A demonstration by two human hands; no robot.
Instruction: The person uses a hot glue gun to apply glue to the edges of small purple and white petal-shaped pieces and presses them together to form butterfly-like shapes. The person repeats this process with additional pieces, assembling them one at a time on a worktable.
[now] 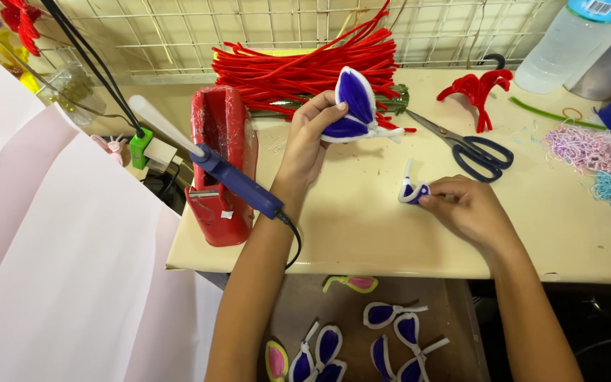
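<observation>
Left grip (309, 134) pinches purple petal cluster (353, 106) w/ fingers shut; right grip (464, 205) nips small petal (414, 192) on counter (362, 233). Best keep wire stems aligned, pinch firm.

Bright, even light from above; cream bench top (362, 233) evenly lit, no hard glare. Soft short shadows under hands and under dark-handled scissors (472, 150). Faint sheen on glossy red tape dispenser (220, 166). Space beneath bench dim, bottom right corner near black. Wide-angle bend at edges: wire grid (178, 35) bows. Focus sharp at centre, corners slightly soft.
</observation>
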